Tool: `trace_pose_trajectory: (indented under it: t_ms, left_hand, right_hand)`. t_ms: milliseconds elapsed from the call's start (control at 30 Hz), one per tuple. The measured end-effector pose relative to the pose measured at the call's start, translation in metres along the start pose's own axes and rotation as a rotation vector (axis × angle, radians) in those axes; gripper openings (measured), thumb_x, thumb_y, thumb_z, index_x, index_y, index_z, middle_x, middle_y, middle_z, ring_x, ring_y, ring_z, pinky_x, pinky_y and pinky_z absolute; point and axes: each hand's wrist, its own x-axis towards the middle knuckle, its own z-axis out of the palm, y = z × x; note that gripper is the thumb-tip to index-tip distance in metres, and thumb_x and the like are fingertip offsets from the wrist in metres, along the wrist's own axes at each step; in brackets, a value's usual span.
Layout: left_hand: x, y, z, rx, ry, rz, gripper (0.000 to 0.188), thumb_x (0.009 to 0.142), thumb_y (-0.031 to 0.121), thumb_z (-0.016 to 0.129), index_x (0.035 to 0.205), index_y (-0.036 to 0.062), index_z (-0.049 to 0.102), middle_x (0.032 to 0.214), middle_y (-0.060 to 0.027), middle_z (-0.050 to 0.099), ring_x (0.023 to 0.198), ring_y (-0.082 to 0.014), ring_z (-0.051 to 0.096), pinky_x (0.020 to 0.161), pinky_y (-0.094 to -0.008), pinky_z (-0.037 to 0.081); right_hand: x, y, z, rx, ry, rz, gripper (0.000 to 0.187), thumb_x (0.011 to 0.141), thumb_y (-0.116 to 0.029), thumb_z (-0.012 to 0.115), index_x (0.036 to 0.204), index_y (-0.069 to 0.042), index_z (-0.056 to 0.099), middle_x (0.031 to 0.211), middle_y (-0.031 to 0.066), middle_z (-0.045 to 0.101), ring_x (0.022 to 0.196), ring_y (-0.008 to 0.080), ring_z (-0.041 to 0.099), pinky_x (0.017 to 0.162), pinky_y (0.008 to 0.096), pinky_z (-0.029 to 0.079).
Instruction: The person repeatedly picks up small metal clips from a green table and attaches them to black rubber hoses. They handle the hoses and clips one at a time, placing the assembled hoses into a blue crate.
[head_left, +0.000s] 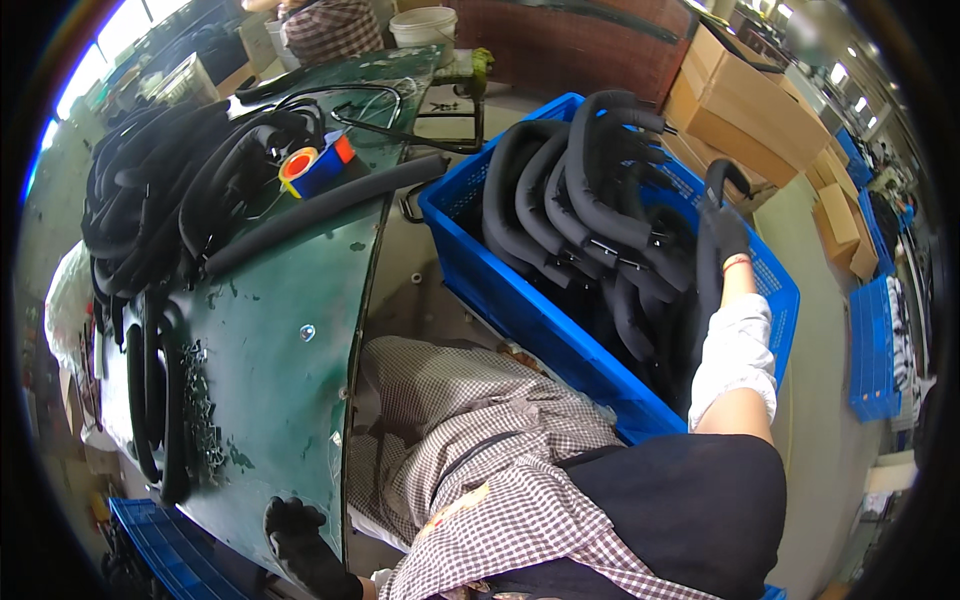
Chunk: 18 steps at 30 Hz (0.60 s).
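Observation:
My right hand [722, 230], in a black glove, is closed around a curved black foam-covered tube [708, 275] at the right side of a blue plastic crate [530, 315]. Several bent foam-covered tubes [545, 200] are stacked in that crate, with pale or metal ends showing on some. Down at the near edge of the green table [285, 390], my left hand [300, 540] rests in a black glove. Its fingers are slightly bent and apart, with nothing seen in them.
A heap of black foam tubes [140, 200] covers the table's far left. A straight foam tube [320, 215] lies beside a blue tape dispenser [322, 165]. Small metal pieces [207, 410] are scattered nearby. Cardboard boxes [745, 95] stand beyond the crate; another person [333, 28] is at the table's far end.

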Motion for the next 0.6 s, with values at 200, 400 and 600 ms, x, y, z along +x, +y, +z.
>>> trace_pose_trajectory:
  t_ms: [200, 400, 600]
  left_hand:
    - [-0.021, -0.004, -0.001, -0.021, 0.16, 0.071, 0.046, 0.101, 0.033, 0.041, 0.127, -0.0034, 0.053, 0.106, -0.0161, 0.064, 0.088, -0.0233, 0.062, 0.077, -0.0363, 0.049]
    - [-0.019, 0.006, 0.006, -0.047, 0.192, 0.0, 0.035, 0.098, 0.019, 0.049, 0.124, -0.0028, 0.056, 0.108, -0.0148, 0.066, 0.091, -0.021, 0.063, 0.083, -0.0337, 0.05]
    - [-0.026, -0.002, -0.006, -0.065, 0.305, -0.126, 0.032, 0.097, 0.014, 0.052, 0.124, -0.0022, 0.056, 0.11, -0.0125, 0.066, 0.095, -0.0179, 0.063, 0.086, -0.0315, 0.049]
  right_hand:
    - [0.017, 0.027, 0.091, -0.087, -0.395, -0.307, 0.068, 0.091, -0.06, 0.042, 0.115, -0.001, 0.063, 0.105, 0.0284, 0.063, 0.101, 0.047, 0.058, 0.086, 0.0526, 0.044]
    - [0.063, 0.039, 0.048, -0.294, -0.485, -0.311, 0.058, 0.093, -0.051, 0.044, 0.121, -0.002, 0.059, 0.107, 0.0275, 0.063, 0.1, 0.0452, 0.059, 0.086, 0.051, 0.045]
    - [0.151, -0.03, -0.003, -0.615, -0.437, -0.423, 0.05, 0.095, -0.042, 0.045, 0.126, -0.004, 0.055, 0.108, 0.0267, 0.062, 0.099, 0.0434, 0.059, 0.085, 0.0494, 0.046]
